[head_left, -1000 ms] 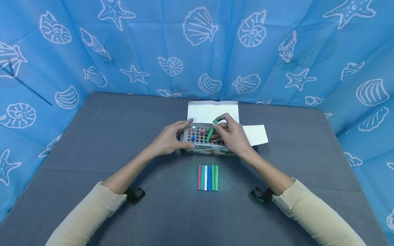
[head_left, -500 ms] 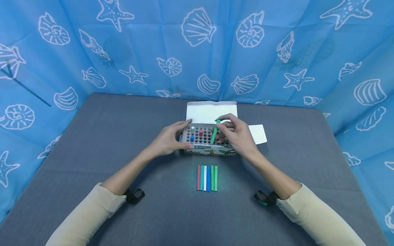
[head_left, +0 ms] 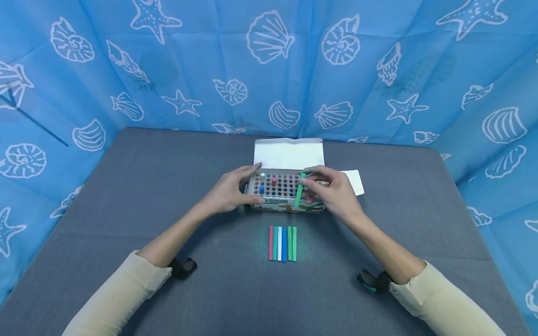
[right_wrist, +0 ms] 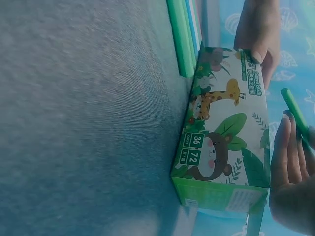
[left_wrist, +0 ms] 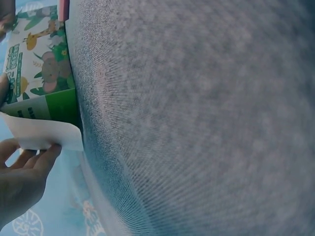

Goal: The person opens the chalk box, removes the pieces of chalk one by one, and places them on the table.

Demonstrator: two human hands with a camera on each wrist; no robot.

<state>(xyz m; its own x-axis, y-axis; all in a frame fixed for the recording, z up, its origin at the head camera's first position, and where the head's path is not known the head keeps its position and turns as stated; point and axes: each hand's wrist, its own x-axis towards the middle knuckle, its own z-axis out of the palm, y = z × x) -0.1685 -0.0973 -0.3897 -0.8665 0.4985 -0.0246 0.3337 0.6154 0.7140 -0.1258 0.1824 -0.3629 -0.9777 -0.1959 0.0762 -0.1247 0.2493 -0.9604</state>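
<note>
On grey cloth (head_left: 235,294), box (right_wrist: 221,120) printed "36" and "72" — left grip (head_left: 229,189) clamped around its end, right grip (head_left: 337,192) pinching green stick (head_left: 299,193)

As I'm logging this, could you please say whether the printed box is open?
The printed box is open: its white top flap is swung back, exposing rows of holes.

White-and-green oblong cardboard box (right_wrist: 224,118): smooth, printed
White rectangular card flap (head_left: 288,154), behind the box: smooth, matt
Slim coloured chalk-like sticks (head_left: 284,243), in front of the box: matt
Flat grey cloth table cover (head_left: 252,298), under the box: woven, rough
Blue shell-printed cloth curtain (head_left: 311,70), beyond the box: creased
</note>
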